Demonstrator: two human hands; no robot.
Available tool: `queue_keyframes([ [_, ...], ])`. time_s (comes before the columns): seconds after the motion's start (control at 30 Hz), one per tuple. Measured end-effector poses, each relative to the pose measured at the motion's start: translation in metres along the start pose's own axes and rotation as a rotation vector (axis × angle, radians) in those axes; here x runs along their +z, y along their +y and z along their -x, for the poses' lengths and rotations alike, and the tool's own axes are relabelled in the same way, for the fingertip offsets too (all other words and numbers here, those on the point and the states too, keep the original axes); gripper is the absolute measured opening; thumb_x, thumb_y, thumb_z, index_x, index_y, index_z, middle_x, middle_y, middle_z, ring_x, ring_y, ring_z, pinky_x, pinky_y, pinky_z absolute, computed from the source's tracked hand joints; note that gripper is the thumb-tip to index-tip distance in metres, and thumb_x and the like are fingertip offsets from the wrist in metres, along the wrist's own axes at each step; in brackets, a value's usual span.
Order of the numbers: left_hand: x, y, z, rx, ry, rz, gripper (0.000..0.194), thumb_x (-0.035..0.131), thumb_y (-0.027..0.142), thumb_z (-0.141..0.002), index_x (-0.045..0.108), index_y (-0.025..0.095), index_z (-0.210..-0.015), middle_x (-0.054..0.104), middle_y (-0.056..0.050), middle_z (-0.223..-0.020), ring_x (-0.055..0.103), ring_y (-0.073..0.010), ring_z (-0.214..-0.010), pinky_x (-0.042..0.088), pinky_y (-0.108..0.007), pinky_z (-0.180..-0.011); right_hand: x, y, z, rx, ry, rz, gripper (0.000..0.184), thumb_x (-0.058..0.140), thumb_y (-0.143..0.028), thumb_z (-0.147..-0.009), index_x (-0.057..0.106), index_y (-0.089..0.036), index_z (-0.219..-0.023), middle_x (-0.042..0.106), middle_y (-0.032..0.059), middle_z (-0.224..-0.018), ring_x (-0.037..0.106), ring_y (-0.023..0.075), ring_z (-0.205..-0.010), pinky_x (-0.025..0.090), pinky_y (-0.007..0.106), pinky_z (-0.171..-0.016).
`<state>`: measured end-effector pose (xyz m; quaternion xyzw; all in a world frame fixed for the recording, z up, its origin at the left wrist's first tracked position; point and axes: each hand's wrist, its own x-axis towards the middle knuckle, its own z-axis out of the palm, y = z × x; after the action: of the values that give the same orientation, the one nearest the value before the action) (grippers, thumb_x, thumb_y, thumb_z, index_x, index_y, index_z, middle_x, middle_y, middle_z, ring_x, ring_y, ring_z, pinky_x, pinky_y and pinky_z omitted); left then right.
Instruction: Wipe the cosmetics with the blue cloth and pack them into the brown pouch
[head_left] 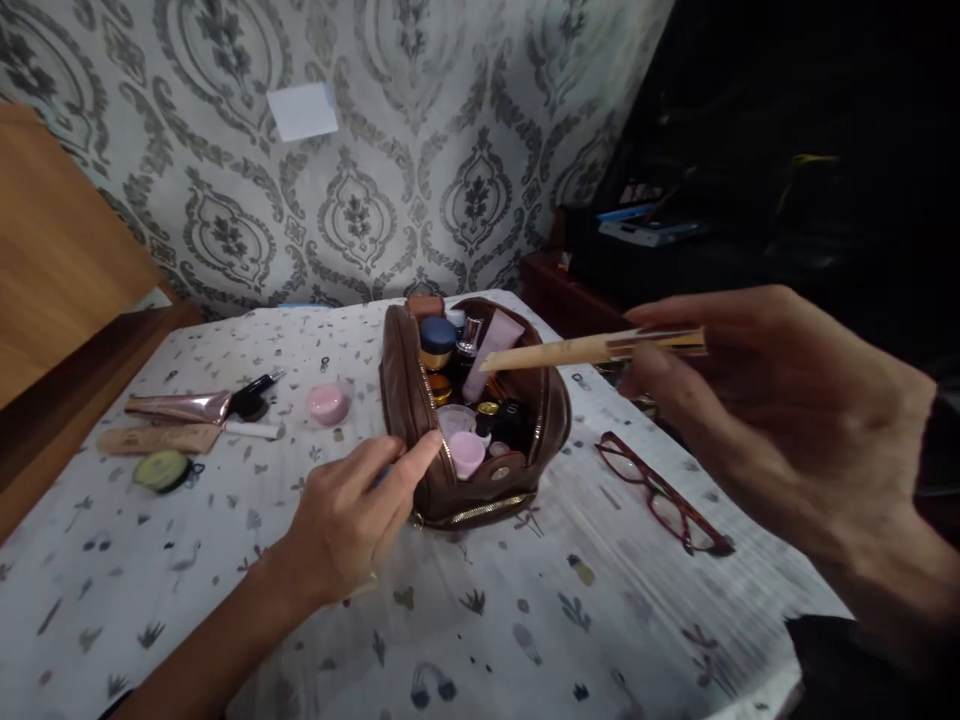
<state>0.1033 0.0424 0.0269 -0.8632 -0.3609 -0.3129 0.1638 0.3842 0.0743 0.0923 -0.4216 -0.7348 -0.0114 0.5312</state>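
A brown makeup bag stands unzipped on the cloth, packed with cosmetics. My left hand grips its near left side, with the index finger on the zip edge. Above the bag's right side, my right hand pinches a slim beige cosmetic tube by its shiny gold end; the pale end points left over the opening. Inside the bag are a blue-lidded jar, a mauve squeeze tube, a small pink jar and several dark items partly hidden beneath.
Red-framed glasses lie to the bag's right. On the left are a pink round jar, a rose-gold tube, a beige tube and a green-lidded pot. A patterned wall rises behind the white printed tablecloth.
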Motion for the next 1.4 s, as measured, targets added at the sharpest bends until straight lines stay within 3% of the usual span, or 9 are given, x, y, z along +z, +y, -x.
queue_keyframes([
  [0.13,0.001,0.000,0.002,0.004,0.008,-0.023,0.048,0.045,0.009,-0.095,0.043,0.015,-0.142,0.060,-0.002,-0.084,0.055,-0.0109,-0.067,0.042,-0.019,-0.052,0.004,0.000,-0.019,-0.236,-0.103,0.166,0.024,0.058,-0.027,-0.097,0.067,-0.023,-0.119,0.067,0.0027,-0.088,0.059,0.0103,-0.065,0.047,0.027,-0.056],
  [0.3,0.002,0.000,0.003,-0.007,0.005,-0.016,0.047,0.044,0.007,-0.094,0.045,0.014,-0.141,0.060,-0.002,-0.084,0.055,-0.0109,-0.067,0.045,-0.020,-0.053,0.006,0.000,-0.039,-0.420,-0.280,0.312,0.033,0.043,-0.030,-0.104,0.059,-0.029,-0.133,0.064,0.0028,-0.092,0.058,0.0111,-0.071,0.048,0.027,-0.061],
  [0.4,0.003,-0.001,0.002,0.001,0.009,-0.028,0.044,0.043,0.008,-0.095,0.046,0.014,-0.139,0.062,-0.002,-0.084,0.058,-0.0106,-0.068,0.047,-0.020,-0.055,0.010,0.005,-0.052,-0.505,-0.404,0.339,0.034,0.047,-0.029,-0.102,0.059,-0.029,-0.134,0.065,0.0018,-0.096,0.058,0.0099,-0.072,0.044,0.024,-0.058],
  [0.6,0.003,-0.002,0.002,0.024,-0.008,-0.046,0.041,0.044,0.008,-0.094,0.049,0.012,-0.135,0.064,-0.003,-0.086,0.061,-0.0111,-0.069,0.049,-0.021,-0.055,0.028,0.003,-0.078,-0.313,-0.678,0.320,0.036,0.080,-0.007,-0.075,0.076,-0.029,-0.104,0.057,-0.0082,-0.071,0.038,0.0033,-0.053,0.019,0.020,-0.046],
  [0.77,0.002,-0.002,0.003,0.024,-0.011,-0.055,0.041,0.045,0.009,-0.095,0.049,0.012,-0.135,0.065,-0.003,-0.088,0.062,-0.0111,-0.069,0.049,-0.021,-0.055,0.040,0.008,-0.091,-0.413,-0.797,0.319,0.034,0.074,-0.014,-0.083,0.074,-0.028,-0.114,0.064,-0.0074,-0.079,0.046,0.0001,-0.055,0.028,0.016,-0.051],
  [0.97,0.003,-0.002,0.002,0.034,0.000,-0.065,0.039,0.043,0.009,-0.096,0.049,0.010,-0.135,0.065,-0.003,-0.085,0.062,-0.0112,-0.067,0.047,-0.021,-0.052,0.059,0.038,-0.120,-0.238,-0.838,0.206,0.024,0.063,-0.021,-0.091,0.073,-0.017,-0.112,0.071,-0.0114,-0.079,0.054,-0.0050,-0.059,0.033,0.013,-0.062],
  [1.17,0.002,-0.001,0.002,0.037,0.009,-0.066,0.037,0.045,0.007,-0.095,0.050,0.009,-0.132,0.064,-0.002,-0.083,0.062,-0.0114,-0.066,0.046,-0.022,-0.051,0.061,0.060,-0.123,-0.149,-1.046,0.189,0.028,0.059,-0.030,-0.093,0.074,-0.019,-0.115,0.068,-0.0050,-0.065,0.060,0.0081,-0.056,0.041,0.020,-0.061],
  [1.4,0.002,-0.001,0.001,0.029,0.010,-0.069,0.036,0.042,0.008,-0.097,0.049,0.010,-0.132,0.065,-0.002,-0.084,0.062,-0.0115,-0.065,0.046,-0.023,-0.049,0.063,0.048,-0.103,-0.298,-0.918,0.347,0.031,0.057,-0.031,-0.092,0.062,-0.020,-0.121,0.069,-0.0002,-0.078,0.060,0.0145,-0.066,0.038,0.024,-0.062],
])
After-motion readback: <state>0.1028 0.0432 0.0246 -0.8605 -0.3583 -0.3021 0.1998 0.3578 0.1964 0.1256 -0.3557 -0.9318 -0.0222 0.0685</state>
